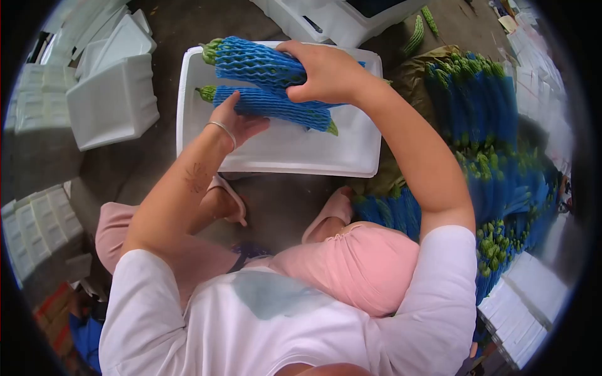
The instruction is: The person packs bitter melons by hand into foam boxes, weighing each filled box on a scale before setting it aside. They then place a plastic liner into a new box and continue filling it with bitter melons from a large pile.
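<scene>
Over a white foam box (288,164), my right hand (329,74) is wrapped round the upper bitter melon bundle (254,61), in blue foam netting with its green stem end to the left. Just below, another netted bitter melon (276,105) lies roughly parallel, green tips showing at both ends. My left hand (238,123) grips this lower one near its left end, thumb on the netting and fingers along its underside. Part of the upper bundle is hidden behind my right hand.
Rows of netted bitter melons (473,103) lie on the right, with more bitter melons (495,247) nearer me. White foam boxes (106,103) are piled at left, and another white box (338,22) stands beyond mine. Two loose bitter melons (414,36) rest on the floor.
</scene>
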